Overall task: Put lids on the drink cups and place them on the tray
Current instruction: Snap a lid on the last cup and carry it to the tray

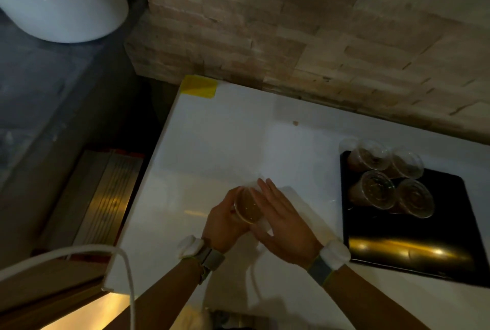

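Holding the clear cup (248,207) of amber drink, my left grip (225,219) wraps its side near the tabletop's (212,144) front edge; my right grip (281,215), flat-fingered, presses a transparent lid (261,223) there.
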`<state>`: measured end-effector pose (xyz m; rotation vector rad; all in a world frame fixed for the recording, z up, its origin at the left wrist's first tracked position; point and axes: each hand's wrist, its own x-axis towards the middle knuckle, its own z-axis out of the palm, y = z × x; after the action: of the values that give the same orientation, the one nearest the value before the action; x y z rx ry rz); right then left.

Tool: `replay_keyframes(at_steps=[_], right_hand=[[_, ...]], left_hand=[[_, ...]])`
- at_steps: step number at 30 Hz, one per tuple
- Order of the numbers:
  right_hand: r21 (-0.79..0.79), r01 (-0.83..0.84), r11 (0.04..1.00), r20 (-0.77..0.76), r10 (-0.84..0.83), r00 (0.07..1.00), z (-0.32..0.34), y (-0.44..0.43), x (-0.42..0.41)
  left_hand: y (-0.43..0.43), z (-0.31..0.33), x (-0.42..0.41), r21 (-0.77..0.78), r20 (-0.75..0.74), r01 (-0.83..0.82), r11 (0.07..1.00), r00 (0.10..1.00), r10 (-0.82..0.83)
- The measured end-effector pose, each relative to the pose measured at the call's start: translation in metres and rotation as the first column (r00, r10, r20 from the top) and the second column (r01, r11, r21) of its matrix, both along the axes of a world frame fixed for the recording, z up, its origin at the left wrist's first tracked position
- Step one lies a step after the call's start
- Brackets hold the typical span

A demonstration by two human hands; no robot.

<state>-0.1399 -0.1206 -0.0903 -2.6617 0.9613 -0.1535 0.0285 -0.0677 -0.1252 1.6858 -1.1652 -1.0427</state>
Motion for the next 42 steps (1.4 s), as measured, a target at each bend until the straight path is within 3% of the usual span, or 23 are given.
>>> replay_keyframes(at_steps=[6,18,22,25,29,32,35,38,40,42], right_hand=[[-0.068,-0.018,0.998,-0.160,0.007,0.987,-0.017,0.001,0.010],[-0.164,-0.295,0.941,-0.133,0.275,0.952,-0.011,-0.023,0.021],[-0.128,-0.178,0.976,-0.188,0.152,0.970,-0.012,-0.012,0.025],[-0.070,0.062,0.996,-0.242,-0.077,0.967,-0.009,0.003,0.039],[-0.025,0.515,0.857,-0.280,-0.500,0.819,0.004,0.030,0.077],[-0.004,0.599,0.801,-0.310,-0.570,0.761,0.010,0.035,0.087],[0.103,0.500,0.860,-0.255,-0.463,0.849,0.009,0.029,0.071],[-0.008,0.141,0.990,-0.228,-0.139,0.964,0.015,0.006,0.045],[-0.103,-0.177,0.979,-0.275,0.143,0.951,0.012,-0.016,0.032],[-0.096,-0.313,0.945,-0.258,0.280,0.925,0.005,-0.032,0.027]], left_hand=[[0.005,0.002,-0.004,-0.015,0.028,0.034,0.999,0.999,-0.034],[0.004,-0.017,-0.003,-0.032,0.178,0.081,0.996,0.981,-0.074],[0.004,-0.019,-0.007,-0.055,0.199,0.062,0.997,0.979,-0.050],[0.003,-0.021,-0.011,-0.105,0.194,0.027,0.994,0.981,-0.007],[0.003,-0.025,-0.010,-0.119,0.236,-0.001,0.993,0.971,0.029],[0.001,-0.024,-0.011,-0.119,0.340,0.041,0.992,0.940,0.002],[-0.002,-0.019,-0.017,-0.133,0.336,0.003,0.991,0.941,0.042],[0.003,-0.007,-0.004,-0.124,0.145,0.091,0.988,0.987,-0.073],[0.004,-0.008,0.001,-0.080,0.164,0.118,0.990,0.981,-0.103],[0.003,-0.005,-0.004,-0.056,0.199,0.093,0.994,0.977,-0.080]])
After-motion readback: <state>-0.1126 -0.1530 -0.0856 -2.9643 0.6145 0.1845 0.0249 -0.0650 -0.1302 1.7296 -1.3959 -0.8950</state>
